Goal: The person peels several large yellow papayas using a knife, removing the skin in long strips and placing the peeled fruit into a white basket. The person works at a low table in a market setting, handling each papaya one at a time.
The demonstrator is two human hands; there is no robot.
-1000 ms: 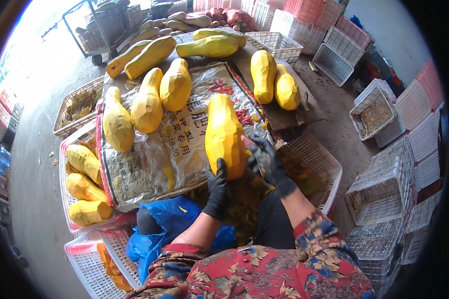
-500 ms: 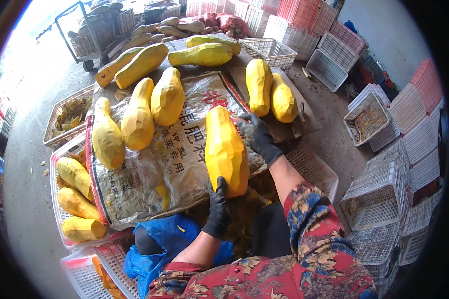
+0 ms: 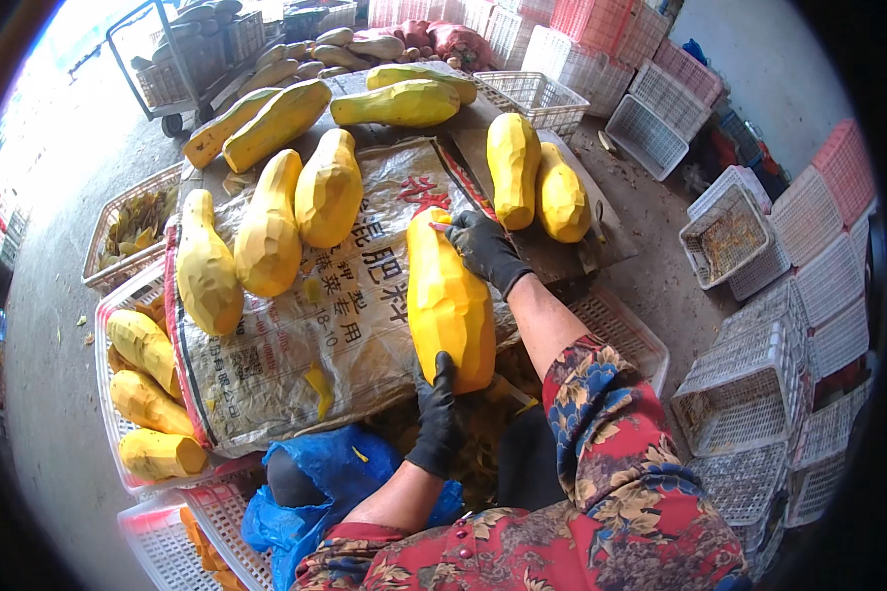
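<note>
Currently, work centres on the held yellow squash (image 3: 450, 305); it sits over the near edge of the printed sack (image 3: 370, 364), long axis pointing away from the wearer, narrower end far; its faceted surface suggests paring is the step in hand, prob. well advanced; underside not visible. L hand (image 3: 438, 419): thumb pressed on the near end, other fingers mostly hidden, apparently clamped round it; R hand (image 3: 485, 248): fingers curled together round a small pink tool (image 3: 441, 227), mostly covered, at the far end. Next move, est.: stroke along the flank toward the near end, L thumb clear of the path; then rotate to check the hidden side.

Room: bare sack lies L of the held piece, as far as three squashes (image 3: 268, 227); R side is tighter, w/ two more squashes (image 3: 512, 172) just beyond the R knuckles; near side, support stops at the sack edge, so watch for overhang; white crate (image 3: 616, 320) stands lower, to R; blue plastic (image 3: 335, 448) covers the L knee, close to the L forearm.
</note>
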